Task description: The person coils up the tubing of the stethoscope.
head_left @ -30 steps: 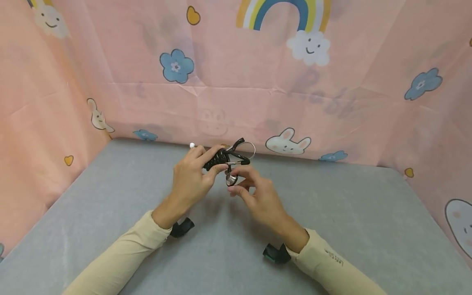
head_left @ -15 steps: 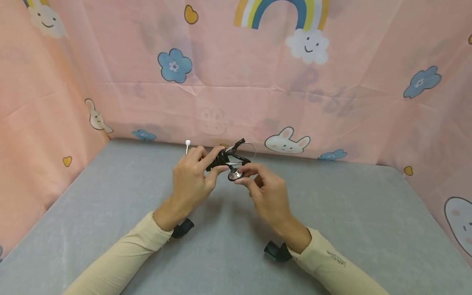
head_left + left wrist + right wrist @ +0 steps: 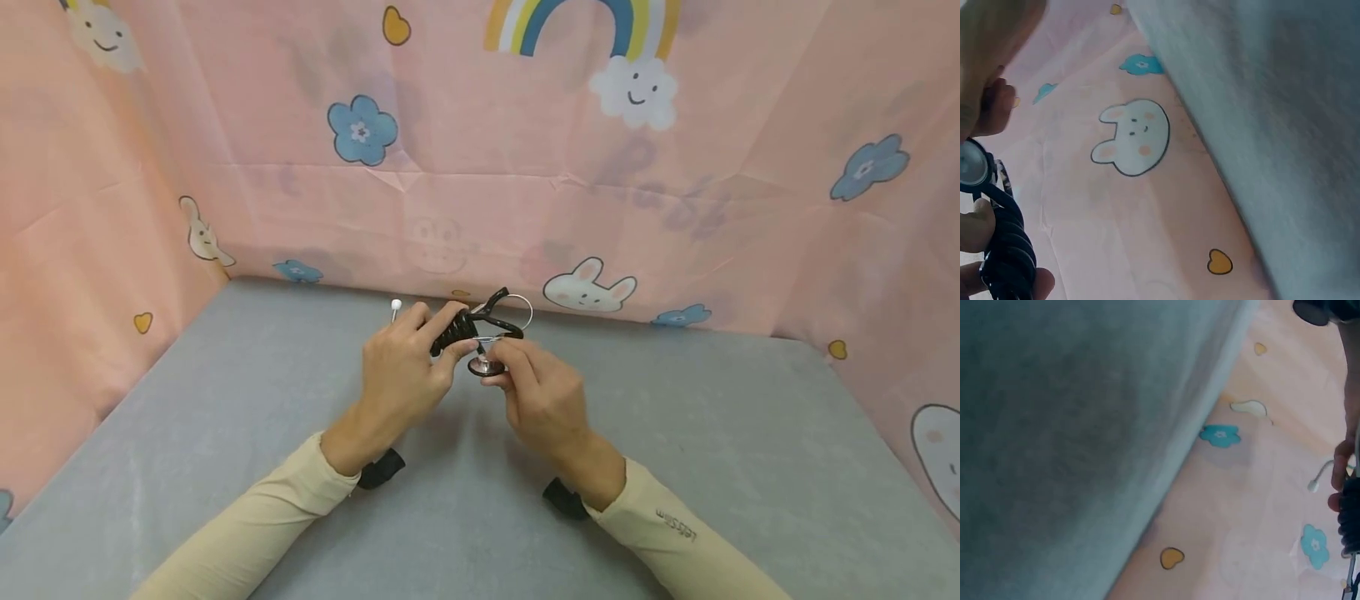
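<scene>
A black stethoscope is held up over the table, its tubing (image 3: pixel 453 332) wound into a tight coil. My left hand (image 3: pixel 401 367) grips that coil between thumb and fingers, as the left wrist view shows around the coiled tubing (image 3: pixel 1009 250). From the coil's right end the forked black tube and a thin curved metal tube stick out. Below them hangs the silver chest piece (image 3: pixel 485 365), its wide face down, and my right hand (image 3: pixel 547 396) pinches its right side. A white ear tip (image 3: pixel 396 305) pokes up behind my left hand; the right wrist view shows this ear tip (image 3: pixel 1313 485) too.
A grey cloth-covered table (image 3: pixel 465 517) lies beneath both hands. Behind it and at the sides hangs a pink printed curtain (image 3: pixel 480 217). Black wrist mounts (image 3: pixel 382 469) sit under both wrists.
The chest piece has turned from standing on edge to wide face down and shifted slightly right. My right hand's fingers have closed in at its side. More of the white ear tip shows.
</scene>
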Tool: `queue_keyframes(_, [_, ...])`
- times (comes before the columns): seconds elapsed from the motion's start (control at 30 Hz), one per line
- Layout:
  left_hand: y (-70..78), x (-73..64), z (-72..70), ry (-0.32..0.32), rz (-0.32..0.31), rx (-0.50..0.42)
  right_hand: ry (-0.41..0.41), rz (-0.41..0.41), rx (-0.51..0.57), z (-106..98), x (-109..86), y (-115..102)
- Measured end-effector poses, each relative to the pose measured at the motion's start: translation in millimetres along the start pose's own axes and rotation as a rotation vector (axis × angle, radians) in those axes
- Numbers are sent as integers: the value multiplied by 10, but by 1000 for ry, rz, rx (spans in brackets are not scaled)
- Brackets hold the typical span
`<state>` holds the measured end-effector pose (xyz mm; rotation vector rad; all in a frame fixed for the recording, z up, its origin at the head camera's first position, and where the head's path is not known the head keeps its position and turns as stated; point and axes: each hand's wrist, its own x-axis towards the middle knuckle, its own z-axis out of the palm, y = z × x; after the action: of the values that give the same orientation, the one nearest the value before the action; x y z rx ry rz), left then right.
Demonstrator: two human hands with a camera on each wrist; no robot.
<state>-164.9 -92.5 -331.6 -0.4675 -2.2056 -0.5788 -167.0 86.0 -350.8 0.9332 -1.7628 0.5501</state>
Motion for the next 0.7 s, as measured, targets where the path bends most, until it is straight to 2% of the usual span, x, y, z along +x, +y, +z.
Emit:
queue_keyframes(0.13, [19, 13, -6, -6, -27, -8, 37, -24, 23, 19, -11, -16])
queue_keyframes(0.2, [16, 24, -5, 15, -11, 0, 48, -22, 51, 15, -5, -29])
queue_keyframes(0.27, [1, 29, 8, 46, 32, 18, 38, 13, 90, -3, 4, -44])
queue_keyframes(0.33, [-25, 31, 25, 84, 99, 46, 23, 87, 121, -30, 19, -55])
queue_keyframes(0.5, [-121, 20, 75, 153, 278, 116, -71, 351, 160, -161, 103, -76])
queue_keyframes(0.6, [-163, 14, 96, 172, 336, 148, -181, 503, 189, -255, 188, -75])
queue_keyframes(0.7, [-185, 7, 107, 191, 367, 160, -336, 646, 207, -343, 284, -66])
